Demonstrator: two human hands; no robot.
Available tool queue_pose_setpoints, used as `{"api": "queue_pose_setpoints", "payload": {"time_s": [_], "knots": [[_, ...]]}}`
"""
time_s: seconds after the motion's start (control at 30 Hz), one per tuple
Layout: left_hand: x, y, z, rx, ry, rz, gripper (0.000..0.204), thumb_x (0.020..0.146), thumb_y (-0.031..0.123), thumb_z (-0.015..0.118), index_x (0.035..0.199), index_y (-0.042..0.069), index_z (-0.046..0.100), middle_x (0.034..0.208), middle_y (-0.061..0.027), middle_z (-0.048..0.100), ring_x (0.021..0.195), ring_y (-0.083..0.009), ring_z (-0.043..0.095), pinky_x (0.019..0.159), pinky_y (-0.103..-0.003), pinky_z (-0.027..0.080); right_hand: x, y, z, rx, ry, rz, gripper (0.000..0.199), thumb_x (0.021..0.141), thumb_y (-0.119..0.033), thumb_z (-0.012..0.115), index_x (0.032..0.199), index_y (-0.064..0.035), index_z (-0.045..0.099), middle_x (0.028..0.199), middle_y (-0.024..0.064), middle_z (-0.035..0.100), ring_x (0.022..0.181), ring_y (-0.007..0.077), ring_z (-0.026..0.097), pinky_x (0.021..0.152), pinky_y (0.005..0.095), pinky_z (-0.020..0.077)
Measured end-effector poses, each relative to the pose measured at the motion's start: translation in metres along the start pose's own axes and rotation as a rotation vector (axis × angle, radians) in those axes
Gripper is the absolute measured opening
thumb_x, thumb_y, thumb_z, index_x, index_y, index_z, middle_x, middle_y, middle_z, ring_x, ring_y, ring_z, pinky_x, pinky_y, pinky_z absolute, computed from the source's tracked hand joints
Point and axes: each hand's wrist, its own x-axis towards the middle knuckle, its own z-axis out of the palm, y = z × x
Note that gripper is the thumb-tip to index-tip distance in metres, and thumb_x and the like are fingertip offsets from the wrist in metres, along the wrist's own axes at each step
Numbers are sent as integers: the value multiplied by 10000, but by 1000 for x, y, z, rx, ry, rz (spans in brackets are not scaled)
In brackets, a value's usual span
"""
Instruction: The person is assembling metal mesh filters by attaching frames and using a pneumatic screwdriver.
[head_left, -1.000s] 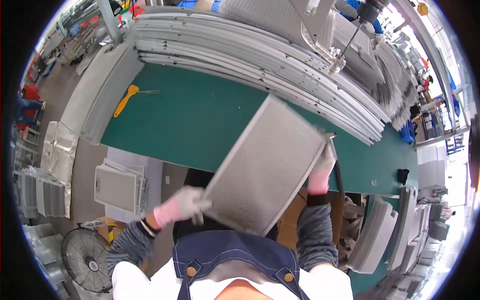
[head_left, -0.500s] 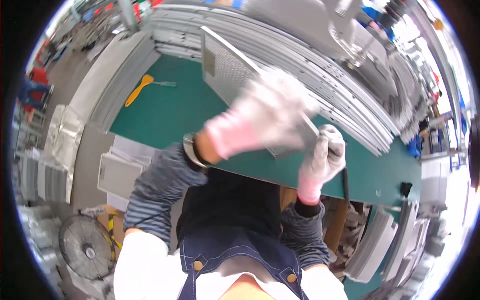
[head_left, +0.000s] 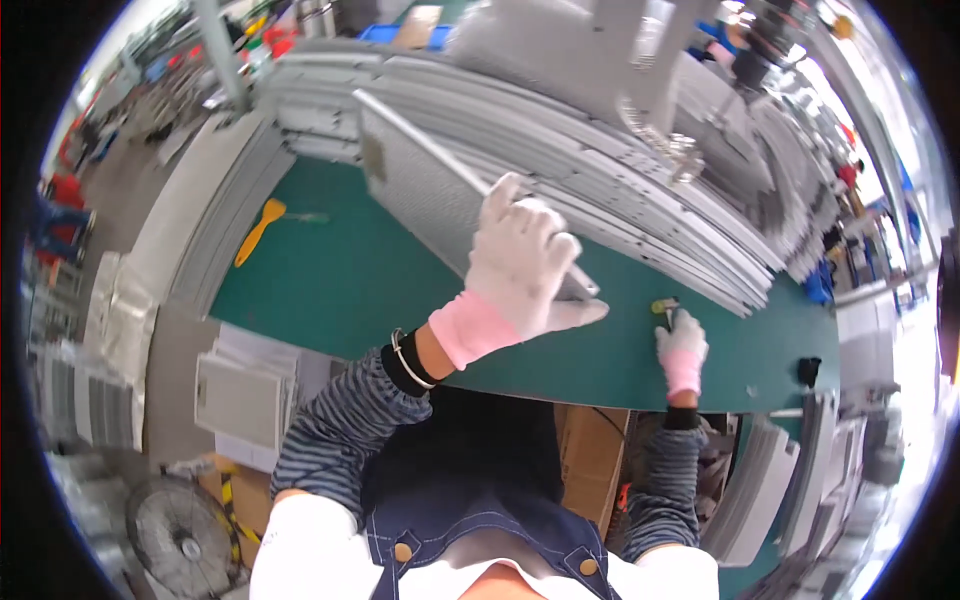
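Note:
A thin grey perforated metal panel point(head_left: 425, 190) stands tilted on its edge over the green worktable point(head_left: 330, 290). My left hand point(head_left: 520, 255), in a white glove with a pink cuff, has its fingers over the panel's upper edge near the right end, thumb stretched along the near side. Farther right, my gloved right hand point(head_left: 682, 345) is low over the tabletop. Its fingers are closed round a small tool point(head_left: 665, 306) with a yellow-green end and a dark part; the glove hides the rest, so its exact kind is unclear.
Long grey metal profiles point(head_left: 560, 150) lie stacked along the table's back. A yellow-handled scraper-like tool point(head_left: 260, 230) lies at left, beside another profile stack point(head_left: 215, 215). A small black object point(head_left: 809, 372) sits at the right edge. Framed panels point(head_left: 240, 400) and a fan point(head_left: 185, 540) stand lower left.
My right hand has left the panel's right corner and moved right and down to the tabletop, onto the small tool. My left hand has slowed and stays at the panel, which now leans lower.

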Motion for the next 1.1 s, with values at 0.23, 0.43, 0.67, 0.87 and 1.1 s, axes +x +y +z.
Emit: {"api": "queue_pose_setpoints", "payload": {"time_s": [0.23, 0.43, 0.67, 0.87, 1.1], "knots": [[6, 0, 28, 48, 163, 75, 361, 593, 339, 751, 751, 130, 503, 733, -49, 424, 758, -271, 451, 770, -430, 351, 13, 10, 3, 1014, -48, -211, 197, 914, -42, 544, 1101, -53, 604, 725, 17, 520, 650, 123, 554, 594, 291, 467], [8, -1, 31, 59, 186, 106, 337, 597, 312, 724, 761, 124, 497, 744, -54, 417, 744, -277, 443, 765, -438, 342, -26, -81, -219, 908, 342, -609, 152, 920, -94, 567, 998, 15, 639, 731, 109, 589, 673, 161, 577, 622, 266, 454], [8, 2, 34, 44, 165, 124, 348, 612, 301, 719, 748, 106, 465, 733, -87, 406, 744, -290, 433, 767, -438, 334, -27, -102, -222, 259, -5, -961, 115, 880, -38, 537, 943, -19, 632, 740, 128, 626, 666, 276, 627, 601, 356, 513], [8, -3, 34, 7, 160, 122, 324, 630, 322, 713, 763, 122, 497, 738, -64, 412, 762, -294, 448, 773, -448, 333, -28, -105, -222, 645, 28, -841, 174, 902, -183, 568, 976, -33, 613, 763, 202, 623, 707, 372, 631, 623, 438, 493], [2, -5, 24, 29, 166, 89, 359, 576, 331, 754, 784, 116, 555, 737, -53, 439, 737, -268, 463, 773, -444, 366, -46, -73, -137, 861, -165, -466, 164, 930, -71, 565, 1063, -7, 637, 660, 135, 546, 571, 210, 510, 569, 332, 441]]}}
